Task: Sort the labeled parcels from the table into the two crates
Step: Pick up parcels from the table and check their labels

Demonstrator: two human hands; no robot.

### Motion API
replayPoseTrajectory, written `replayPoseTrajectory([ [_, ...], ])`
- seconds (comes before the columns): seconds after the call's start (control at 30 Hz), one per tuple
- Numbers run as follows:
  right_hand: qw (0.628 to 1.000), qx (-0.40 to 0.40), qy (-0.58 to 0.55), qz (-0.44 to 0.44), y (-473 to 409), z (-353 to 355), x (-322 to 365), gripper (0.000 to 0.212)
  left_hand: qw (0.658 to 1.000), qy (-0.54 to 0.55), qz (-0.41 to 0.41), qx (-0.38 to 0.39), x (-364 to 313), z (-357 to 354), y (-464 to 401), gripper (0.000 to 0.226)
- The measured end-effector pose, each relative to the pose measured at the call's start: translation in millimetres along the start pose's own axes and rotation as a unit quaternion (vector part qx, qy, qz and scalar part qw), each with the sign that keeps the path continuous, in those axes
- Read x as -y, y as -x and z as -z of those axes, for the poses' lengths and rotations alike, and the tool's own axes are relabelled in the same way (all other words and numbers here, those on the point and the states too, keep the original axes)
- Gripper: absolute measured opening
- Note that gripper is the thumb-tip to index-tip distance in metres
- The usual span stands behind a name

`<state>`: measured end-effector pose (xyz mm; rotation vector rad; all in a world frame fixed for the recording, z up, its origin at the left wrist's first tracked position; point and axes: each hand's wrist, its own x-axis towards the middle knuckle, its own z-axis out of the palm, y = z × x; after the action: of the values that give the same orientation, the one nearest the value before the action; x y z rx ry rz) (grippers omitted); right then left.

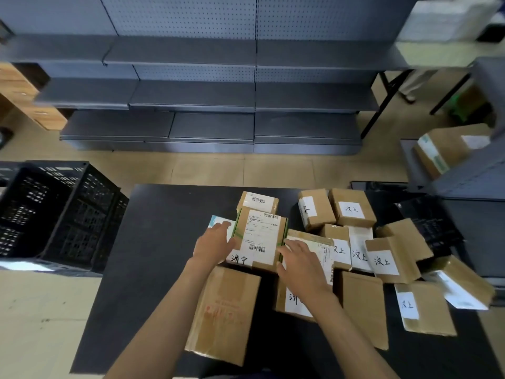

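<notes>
Parcel (259,237), taped green, on the table (153,242): left hand (214,243) and right hand (299,262) press its sides with straight fingers; the fingertips beyond its edges are hidden. Left of the left hand: bare tabletop, then a black crate (60,214), cut off by the frame. Right of the right hand: crowded boxes (388,258), second crate (431,222) mostly hidden.

Brown cardboard parcels with white handwritten labels (352,243) lie crowded, some overlapping, on the black counter (164,242). One green-taped box with a printed shipping label (259,239) sits atop the pile. A black slatted plastic crate (58,214) stands left; another black crate (431,225) sits right, partly hidden.
</notes>
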<state>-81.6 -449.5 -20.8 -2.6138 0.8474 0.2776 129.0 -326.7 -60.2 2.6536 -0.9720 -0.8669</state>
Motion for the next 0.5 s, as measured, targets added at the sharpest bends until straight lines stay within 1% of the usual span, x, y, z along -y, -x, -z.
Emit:
replayPoseTrajectory([
  [0.13,0.998,0.037,0.051,-0.008,-5.6,-11.5,3.5,0.042,0.997,0.064,0.000,0.033,4.0,-12.4,-16.6,0.038],
  [0.2,0.995,0.053,0.079,-0.006,-5.9,-19.7,5.6,0.043,0.995,0.089,-0.007,0.043,5.9,-16.5,-19.8,0.040],
  [0.3,0.992,0.070,0.101,-0.003,-4.7,-32.3,5.7,0.049,0.990,0.130,-0.006,0.047,9.4,-21.0,-21.9,0.051],
  [0.37,0.992,0.071,0.109,0.005,-3.6,-37.0,2.5,0.050,0.985,0.163,-0.001,0.056,11.2,-22.7,-23.6,0.051],
  [0.43,0.991,0.065,0.114,0.014,-2.2,-38.5,-0.5,0.051,0.972,0.222,0.010,0.071,11.9,-20.6,-26.5,0.043],
  [0.5,0.991,0.062,0.121,0.017,-0.9,-39.2,-2.0,0.051,0.951,0.297,0.035,0.083,12.7,-15.9,-27.4,0.036],
])
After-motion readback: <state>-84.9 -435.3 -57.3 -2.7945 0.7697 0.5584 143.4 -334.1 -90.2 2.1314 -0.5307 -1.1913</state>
